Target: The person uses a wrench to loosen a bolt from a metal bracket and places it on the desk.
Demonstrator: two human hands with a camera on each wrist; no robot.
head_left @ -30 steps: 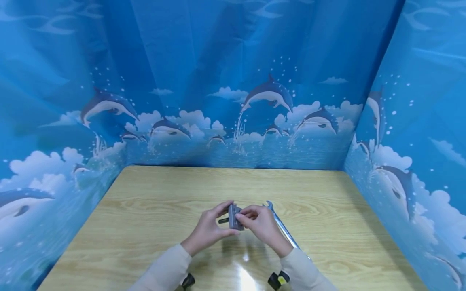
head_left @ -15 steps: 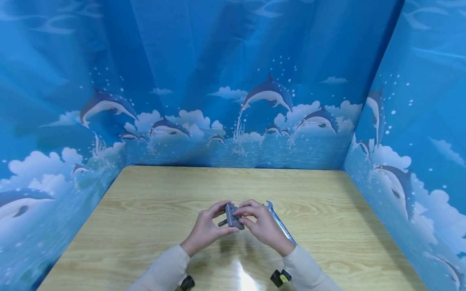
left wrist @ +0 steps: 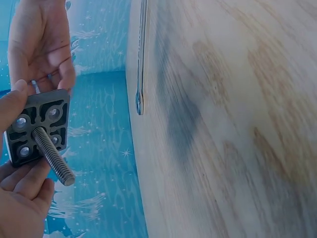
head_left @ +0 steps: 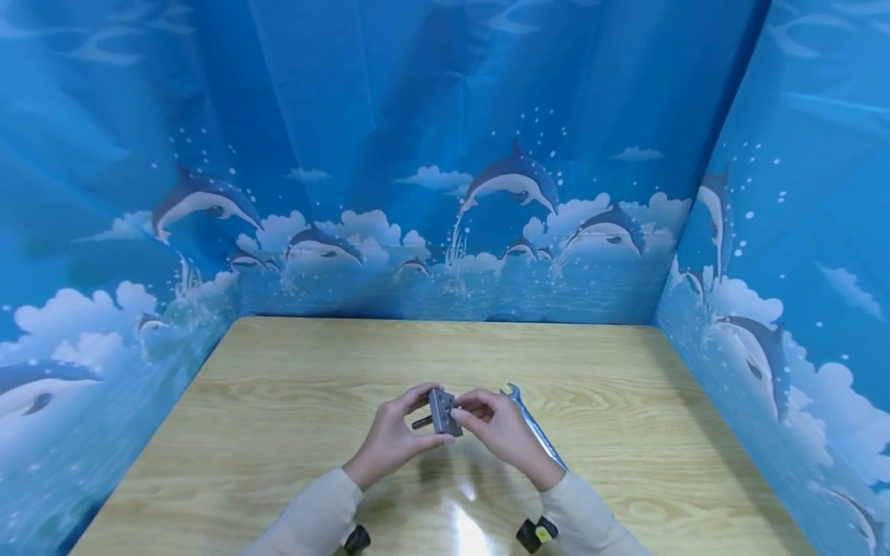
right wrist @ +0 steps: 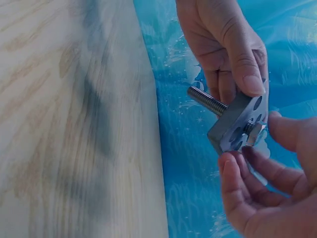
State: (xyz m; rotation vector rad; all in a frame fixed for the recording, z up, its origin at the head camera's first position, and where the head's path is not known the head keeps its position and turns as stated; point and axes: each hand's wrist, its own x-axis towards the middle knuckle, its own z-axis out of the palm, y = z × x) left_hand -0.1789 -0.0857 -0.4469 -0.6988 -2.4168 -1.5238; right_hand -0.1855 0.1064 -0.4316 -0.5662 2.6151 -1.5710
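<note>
My left hand (head_left: 392, 438) grips a small grey square metal plate (head_left: 443, 413) by its opposite edges, thumb at one edge and fingers at the other. Through the plate's centre runs a bolt; its threaded shank (left wrist: 53, 156) sticks out on the left hand's side. Several holes surround it. On the other face sits the hex bolt head (right wrist: 256, 133), standing slightly off the plate. My right hand (head_left: 506, 434) has thumb and fingertips at this bolt head, which they partly hide in the head view. Both hands hold the work above the table.
A combination wrench (head_left: 534, 425) lies on the wooden table (head_left: 313, 363), partly behind my right forearm. Blue dolphin-print sheets (head_left: 389, 154) enclose the table at the back and sides. Dark wrist camera mounts (head_left: 535, 533) hang under the sleeves.
The plate tilts and shifts slightly left with my left hand. The right fingers spread and shift at the bolt head, then close in on it again.
</note>
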